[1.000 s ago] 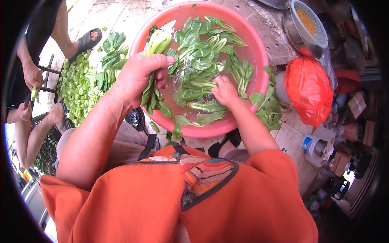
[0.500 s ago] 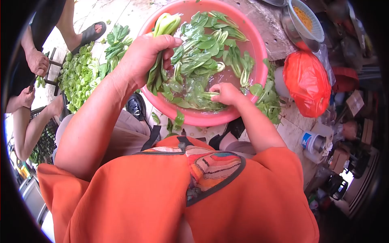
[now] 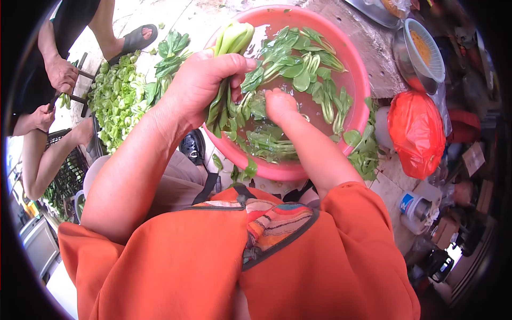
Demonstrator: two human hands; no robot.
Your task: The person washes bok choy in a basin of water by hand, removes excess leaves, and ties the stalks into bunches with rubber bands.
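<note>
My left hand (image 3: 210, 80) is closed around a bunch of leafy greens (image 3: 234, 37), pale stems pointing up and dark leaves hanging down over the rim of a red plastic basin (image 3: 364, 80). Inside the basin, more leafy greens (image 3: 301, 66) float in cloudy water. Low over the water, my right hand (image 3: 280, 105) has its fingers curled in on leafy greens (image 3: 255, 104) near the middle; the fingertips are partly hidden. Another clump of greens (image 3: 272, 144) lies in the water at the near side.
A pile of trimmed greens (image 3: 117, 101) lies on the tiles at left, beside a person whose hands (image 3: 61, 74) hold a small green piece. Loose leaves (image 3: 365, 154) lie right of the basin. Further right are a red plastic bag (image 3: 416, 133), a strainer bowl (image 3: 434, 53) and a white container (image 3: 418, 210).
My right hand has moved up and left from the near side of the basin toward its middle, leaving the near clump. My left hand still grips its bunch. The view has shifted slightly.
</note>
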